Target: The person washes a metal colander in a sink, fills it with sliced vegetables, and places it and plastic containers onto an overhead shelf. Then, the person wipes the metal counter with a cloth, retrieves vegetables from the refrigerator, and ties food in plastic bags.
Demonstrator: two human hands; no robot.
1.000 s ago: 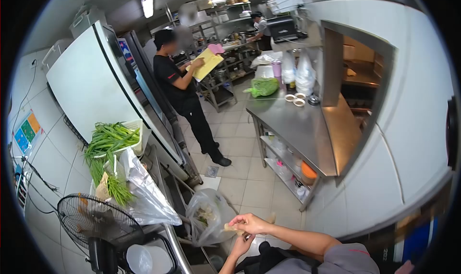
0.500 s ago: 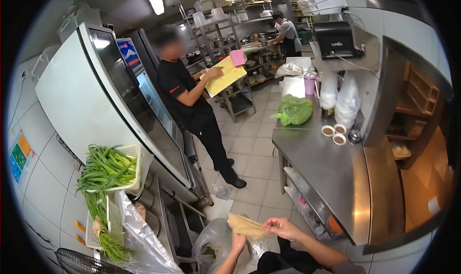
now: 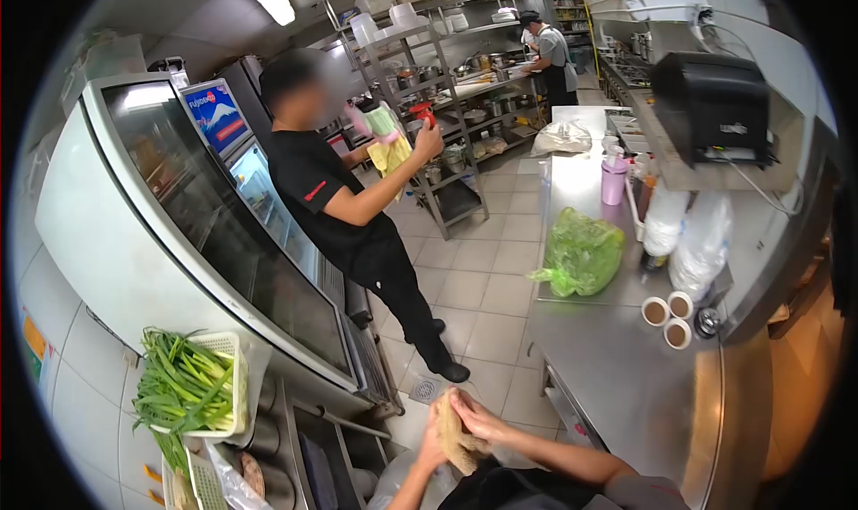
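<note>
At the bottom centre, a tan, rough-textured piece, perhaps a cloth or peel, is held between both hands. My left hand grips it from the left side. My right hand closes on its upper right part, the fingers pressed together near the top. Below the hands, a clear plastic bag shows partly beside my dark apron. To the right stands the steel counter.
Ahead on the left, a person in black holds a red-topped bottle and cloths. Green onions fill a basket at left. The counter holds a green bag and small cups. Another person works farther back.
The view has turned and moved forward. The tan piece, spread out half a second ago, is now bunched upright between my hands. The nearby person's yellow sheet is folded and a red-topped bottle is raised.
</note>
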